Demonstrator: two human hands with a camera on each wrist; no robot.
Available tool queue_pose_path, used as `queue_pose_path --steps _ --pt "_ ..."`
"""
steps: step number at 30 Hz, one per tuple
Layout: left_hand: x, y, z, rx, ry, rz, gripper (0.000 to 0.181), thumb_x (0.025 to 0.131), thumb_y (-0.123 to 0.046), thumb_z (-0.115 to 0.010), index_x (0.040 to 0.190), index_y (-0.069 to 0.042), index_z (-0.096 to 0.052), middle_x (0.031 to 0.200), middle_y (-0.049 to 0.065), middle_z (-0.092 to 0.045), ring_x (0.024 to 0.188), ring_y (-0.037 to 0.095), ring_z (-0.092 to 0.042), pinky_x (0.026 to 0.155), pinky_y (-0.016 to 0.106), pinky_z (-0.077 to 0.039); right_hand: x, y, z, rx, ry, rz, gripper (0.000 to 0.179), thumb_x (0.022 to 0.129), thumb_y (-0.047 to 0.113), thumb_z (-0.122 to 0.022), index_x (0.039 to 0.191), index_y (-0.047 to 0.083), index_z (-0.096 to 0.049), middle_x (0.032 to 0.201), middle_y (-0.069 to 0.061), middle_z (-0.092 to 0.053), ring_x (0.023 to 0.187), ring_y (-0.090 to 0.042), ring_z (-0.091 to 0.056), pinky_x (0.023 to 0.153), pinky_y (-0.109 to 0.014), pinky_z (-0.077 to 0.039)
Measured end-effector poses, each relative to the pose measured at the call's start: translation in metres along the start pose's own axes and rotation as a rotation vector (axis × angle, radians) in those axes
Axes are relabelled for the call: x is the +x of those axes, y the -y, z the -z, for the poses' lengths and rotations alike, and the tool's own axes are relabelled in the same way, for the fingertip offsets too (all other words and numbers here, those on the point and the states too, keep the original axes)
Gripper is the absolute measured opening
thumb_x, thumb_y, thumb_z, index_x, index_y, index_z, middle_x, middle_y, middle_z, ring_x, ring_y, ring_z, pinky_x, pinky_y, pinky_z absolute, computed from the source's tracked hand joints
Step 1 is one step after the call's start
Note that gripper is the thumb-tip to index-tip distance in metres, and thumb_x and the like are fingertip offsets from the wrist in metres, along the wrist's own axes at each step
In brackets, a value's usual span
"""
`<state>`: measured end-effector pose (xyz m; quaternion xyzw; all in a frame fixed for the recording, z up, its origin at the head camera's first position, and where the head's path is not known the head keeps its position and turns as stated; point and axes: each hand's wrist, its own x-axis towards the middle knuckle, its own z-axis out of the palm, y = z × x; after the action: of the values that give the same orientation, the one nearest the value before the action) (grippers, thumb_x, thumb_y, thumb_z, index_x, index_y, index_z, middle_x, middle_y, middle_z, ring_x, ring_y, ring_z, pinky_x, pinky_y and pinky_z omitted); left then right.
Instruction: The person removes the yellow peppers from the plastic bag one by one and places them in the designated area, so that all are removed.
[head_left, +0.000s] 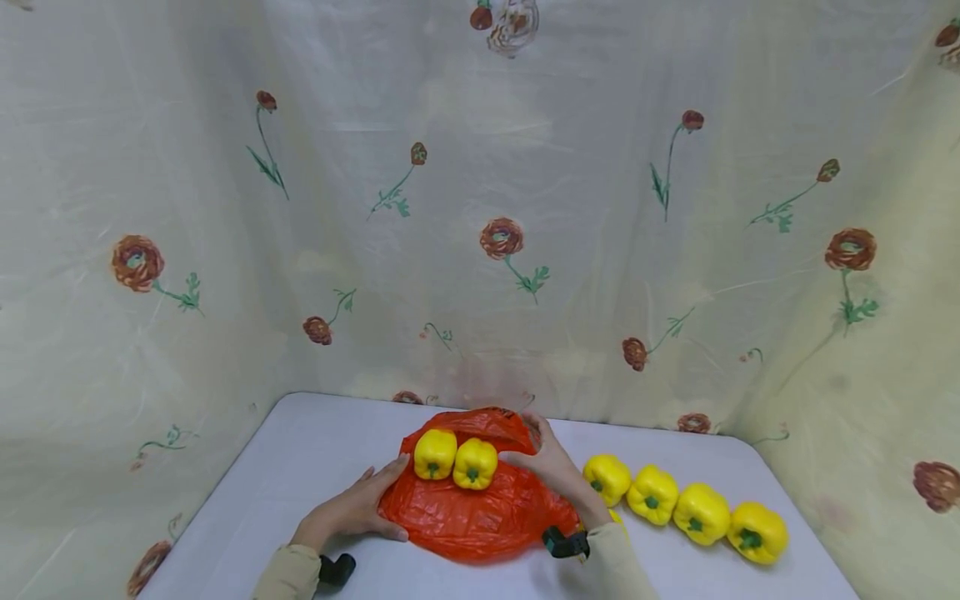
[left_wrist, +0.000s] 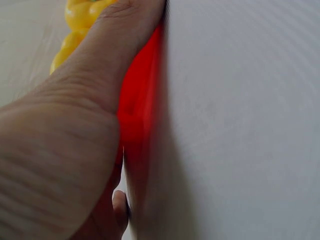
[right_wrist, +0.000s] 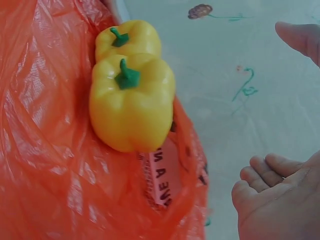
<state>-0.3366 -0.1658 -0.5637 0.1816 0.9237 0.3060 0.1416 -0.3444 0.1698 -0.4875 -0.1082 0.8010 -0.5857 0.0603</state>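
A red plastic bag (head_left: 468, 525) lies on the white table, with two yellow bell peppers on it: a left one (head_left: 435, 454) and a right one (head_left: 476, 464), side by side. My left hand (head_left: 358, 505) rests against the bag's left edge, fingers spread; the left wrist view shows its thumb beside the red plastic. Over the bag's right side is my right hand (head_left: 555, 467), its thumb near the right pepper. In the right wrist view that hand (right_wrist: 280, 195) has loose, spread fingers apart from the peppers and holds nothing. Dark printing shows at the bag's mouth (right_wrist: 187, 165).
Right of the bag stands a slanting row of yellow bell peppers (head_left: 702, 513). Another yellow patch (head_left: 617, 518) is mostly hidden behind my right wrist. A flower-patterned curtain (head_left: 585, 250) hangs around the back and sides of the white table (head_left: 300, 442).
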Motion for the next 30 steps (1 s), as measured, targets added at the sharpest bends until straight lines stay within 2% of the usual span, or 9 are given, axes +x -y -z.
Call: queue_pose_path --steps 8,11,19,30 --pt "0.0 -0.001 0.0 -0.006 -0.001 0.007 0.121 0.065 -0.061 -0.079 0.156 -0.018 -0.013 0.162 0.006 -0.02 0.149 0.032 -0.015 0.12 0.059 -0.006 0.01 -0.009 -0.014 -0.009 -0.014 -0.065 0.087 0.083 0.032 -0.076 0.15 0.014 -0.023 0.158 -0.012 -0.025 0.148 -0.037 -0.016 0.116 -0.059 -0.023" --pt "0.0 -0.001 0.001 -0.005 0.0 0.005 0.121 0.065 -0.06 -0.079 0.156 -0.018 -0.013 0.162 0.006 -0.02 0.149 0.032 -0.016 0.12 0.059 -0.007 0.013 -0.013 -0.017 0.009 0.003 -0.052 0.085 0.085 0.03 -0.074 0.15 0.012 -0.023 0.157 -0.013 -0.026 0.147 -0.039 -0.016 0.116 -0.059 -0.024" --pt "0.0 0.001 0.0 -0.006 0.005 0.003 0.12 0.065 -0.061 -0.079 0.156 -0.018 -0.014 0.162 0.005 -0.02 0.149 0.032 -0.015 0.12 0.059 -0.007 0.021 -0.026 -0.025 0.002 0.044 -0.038 0.082 0.087 0.033 -0.072 0.15 0.011 -0.026 0.155 -0.015 -0.029 0.145 -0.041 -0.021 0.114 -0.062 -0.026" --pt "0.0 0.0 0.001 -0.01 0.003 0.024 0.12 0.064 -0.06 -0.08 0.156 -0.02 -0.014 0.162 0.005 -0.02 0.148 0.035 -0.014 0.119 0.061 -0.007 0.031 -0.04 -0.038 -0.019 0.041 -0.089 0.089 0.081 0.044 -0.075 0.149 0.012 -0.027 0.153 -0.013 -0.032 0.14 -0.038 -0.029 0.112 -0.065 -0.026"
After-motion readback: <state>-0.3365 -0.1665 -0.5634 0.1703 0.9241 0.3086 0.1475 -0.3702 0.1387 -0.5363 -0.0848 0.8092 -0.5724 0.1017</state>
